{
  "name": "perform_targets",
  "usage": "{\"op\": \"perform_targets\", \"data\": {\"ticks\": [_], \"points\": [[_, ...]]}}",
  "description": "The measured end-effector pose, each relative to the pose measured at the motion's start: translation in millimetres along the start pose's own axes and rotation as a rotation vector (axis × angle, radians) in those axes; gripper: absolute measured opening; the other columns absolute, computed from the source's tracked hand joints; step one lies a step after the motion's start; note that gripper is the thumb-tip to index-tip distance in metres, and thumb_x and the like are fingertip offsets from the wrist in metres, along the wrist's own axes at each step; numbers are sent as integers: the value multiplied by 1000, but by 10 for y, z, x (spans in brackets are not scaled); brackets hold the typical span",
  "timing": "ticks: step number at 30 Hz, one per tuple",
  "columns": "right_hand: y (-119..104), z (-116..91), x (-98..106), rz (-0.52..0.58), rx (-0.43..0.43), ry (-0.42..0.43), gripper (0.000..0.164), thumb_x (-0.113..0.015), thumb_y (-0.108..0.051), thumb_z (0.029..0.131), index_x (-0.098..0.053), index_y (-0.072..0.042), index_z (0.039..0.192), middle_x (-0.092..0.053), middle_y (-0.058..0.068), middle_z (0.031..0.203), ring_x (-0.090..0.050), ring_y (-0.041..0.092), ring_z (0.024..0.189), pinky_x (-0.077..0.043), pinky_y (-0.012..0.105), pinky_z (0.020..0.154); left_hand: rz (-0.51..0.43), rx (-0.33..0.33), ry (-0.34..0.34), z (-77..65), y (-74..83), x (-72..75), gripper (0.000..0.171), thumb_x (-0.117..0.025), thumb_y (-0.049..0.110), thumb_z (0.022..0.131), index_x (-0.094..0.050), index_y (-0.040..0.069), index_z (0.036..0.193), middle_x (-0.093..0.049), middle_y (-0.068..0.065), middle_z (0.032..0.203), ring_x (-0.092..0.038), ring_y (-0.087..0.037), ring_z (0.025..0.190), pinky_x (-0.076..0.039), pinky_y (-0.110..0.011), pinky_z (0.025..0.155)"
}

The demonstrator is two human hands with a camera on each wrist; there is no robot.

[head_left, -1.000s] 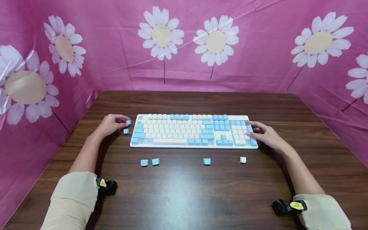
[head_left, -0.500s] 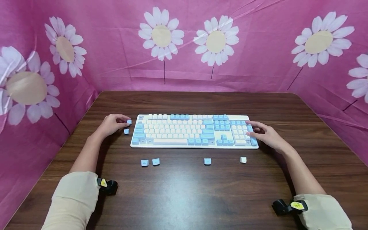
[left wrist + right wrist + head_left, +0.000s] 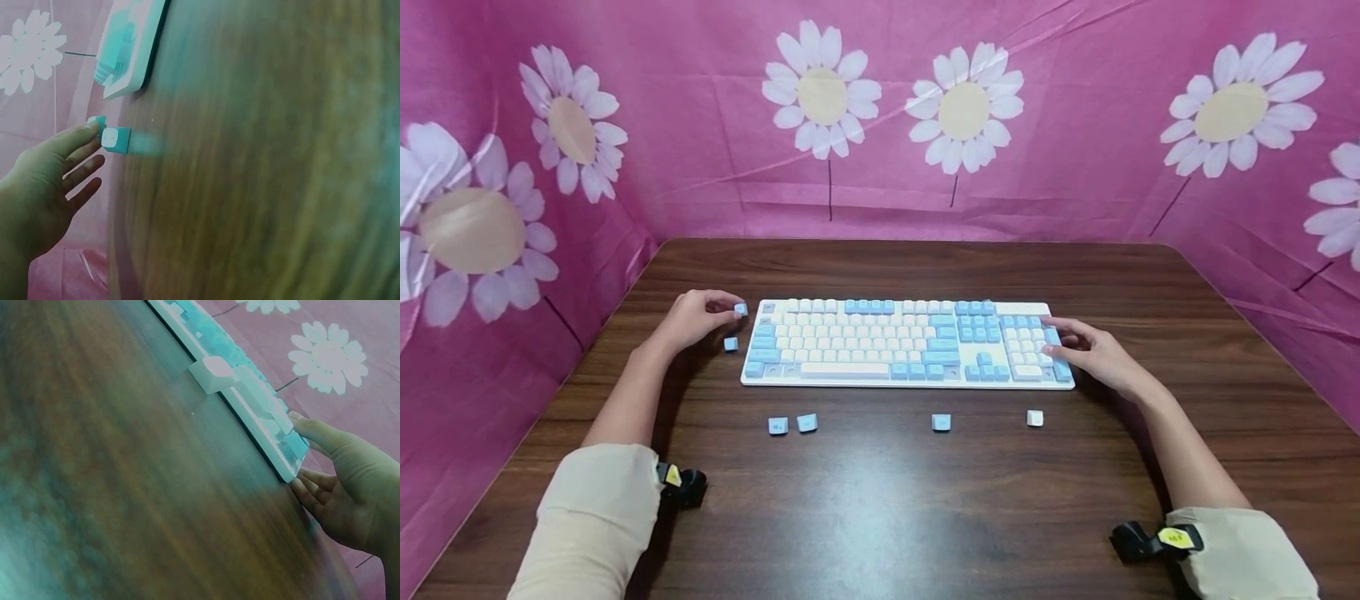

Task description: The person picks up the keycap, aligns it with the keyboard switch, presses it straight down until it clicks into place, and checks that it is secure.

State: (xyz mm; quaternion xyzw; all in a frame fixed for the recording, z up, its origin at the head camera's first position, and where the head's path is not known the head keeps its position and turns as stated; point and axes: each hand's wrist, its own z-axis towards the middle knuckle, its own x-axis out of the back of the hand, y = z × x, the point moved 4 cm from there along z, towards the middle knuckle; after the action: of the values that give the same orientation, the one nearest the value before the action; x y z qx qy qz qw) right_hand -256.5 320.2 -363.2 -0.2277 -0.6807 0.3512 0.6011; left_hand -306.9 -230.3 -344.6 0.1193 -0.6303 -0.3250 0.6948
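Thumb and index finger of my left hand pinch a small blue keycap, just left of the keyboard's far left corner. In the left wrist view its other fingers are spread, and a second blue keycap stands on the table close by. A white-and-blue keyboard lies across the table. Several sockets in its bottom row and left side, and one at the top left corner, show no cap. My right hand holds the keyboard's right end, thumb on top by the number pad, other fingers at the side edge.
In front of the keyboard lie two blue keycaps at the left, one blue keycap near the middle and a white keycap at the right. A pink flowered cloth hangs around the brown wooden table.
My left hand has moved slightly away from me, bringing the pinched keycap farther back on the table. The right hand and the keyboard stay where they were.
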Motion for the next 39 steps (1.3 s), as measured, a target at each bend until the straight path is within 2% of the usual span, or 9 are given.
{"op": "perform_targets", "data": {"ticks": [5,16,28,39], "points": [[-8,-6,2,0,-1,0,48,-56,-37,75,-41,-26,119,-45,6,109,-41,16,93,-35,25,68,-1,8,10,24,59,23,26,-59,27,75,-60,10,95,-59,-8,86,-53,-19,78,-39,-35,69],[4,2,1,-8,-6,-3,48,-56,-38,75,-41,-26,119,-46,7,107,-42,17,92,-35,30,69,3,-22,-15,59,138,32,29,-57,26,78,-59,5,97,-59,-12,88,-53,-23,79,-39,-37,70],[-12,-17,-1,-3,-14,-12,49,-55,-39,75,-39,-27,120,-45,7,109,-41,17,94,-35,33,71,-1,-29,16,96,238,29,25,-59,21,76,-60,5,95,-59,-10,85,-52,-22,78,-39,-35,69],[1,-5,-2,-12,-14,-7,49,-55,-39,75,-39,-27,120,-44,7,109,-40,17,93,-34,33,70,6,-30,-3,109,277,16,25,-58,19,77,-59,4,97,-58,-11,86,-51,-22,79,-38,-36,69]]}}
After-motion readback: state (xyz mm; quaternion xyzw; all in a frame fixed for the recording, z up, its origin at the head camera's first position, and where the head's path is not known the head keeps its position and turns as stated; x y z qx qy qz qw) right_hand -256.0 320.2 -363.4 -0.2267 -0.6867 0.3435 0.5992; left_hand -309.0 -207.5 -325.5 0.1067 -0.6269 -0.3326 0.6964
